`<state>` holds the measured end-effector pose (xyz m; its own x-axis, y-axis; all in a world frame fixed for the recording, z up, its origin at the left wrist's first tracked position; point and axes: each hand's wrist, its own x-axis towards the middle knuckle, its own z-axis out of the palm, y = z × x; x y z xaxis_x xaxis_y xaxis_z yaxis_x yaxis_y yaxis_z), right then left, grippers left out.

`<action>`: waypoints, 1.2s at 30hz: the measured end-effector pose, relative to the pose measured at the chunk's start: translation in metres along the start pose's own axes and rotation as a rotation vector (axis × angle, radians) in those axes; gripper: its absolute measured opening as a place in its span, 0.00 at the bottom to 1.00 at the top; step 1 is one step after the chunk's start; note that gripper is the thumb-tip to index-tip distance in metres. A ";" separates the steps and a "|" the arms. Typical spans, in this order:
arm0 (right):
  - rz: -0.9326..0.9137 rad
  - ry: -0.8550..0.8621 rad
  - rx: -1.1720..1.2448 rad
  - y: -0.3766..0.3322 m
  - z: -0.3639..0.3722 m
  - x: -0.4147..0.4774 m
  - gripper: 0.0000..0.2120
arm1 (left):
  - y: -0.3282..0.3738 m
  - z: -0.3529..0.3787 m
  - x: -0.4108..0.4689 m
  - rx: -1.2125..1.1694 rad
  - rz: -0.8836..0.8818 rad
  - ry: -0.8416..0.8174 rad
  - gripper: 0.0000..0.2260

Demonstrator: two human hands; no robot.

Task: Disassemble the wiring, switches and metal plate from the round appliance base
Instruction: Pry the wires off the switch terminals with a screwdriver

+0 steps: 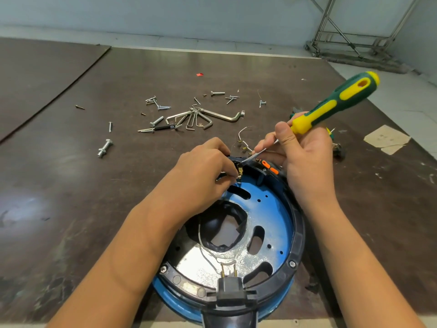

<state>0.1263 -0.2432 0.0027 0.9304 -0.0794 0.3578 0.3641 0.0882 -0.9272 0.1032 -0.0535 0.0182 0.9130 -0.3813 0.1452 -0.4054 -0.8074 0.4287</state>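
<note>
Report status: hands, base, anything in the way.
Left hand pinching connector at base far rim. Right hand gripping screwdriver, tip at connector. Metal plate still seated. Hex keys lie clear beyond.

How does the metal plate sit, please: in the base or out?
In: the metal plate lies flat inside the black rim of the base.

The round base sits on the table. The metal plate lies inside it. Behind the base lie screws and bent keys.
</note>
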 end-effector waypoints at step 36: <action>0.062 0.046 -0.001 -0.004 0.003 0.004 0.07 | 0.003 0.001 0.001 0.003 -0.033 -0.014 0.04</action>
<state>0.1288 -0.2406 0.0080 0.9481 -0.1195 0.2946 0.3062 0.0938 -0.9473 0.1031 -0.0564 0.0188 0.9250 -0.3610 0.1186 -0.3756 -0.8208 0.4303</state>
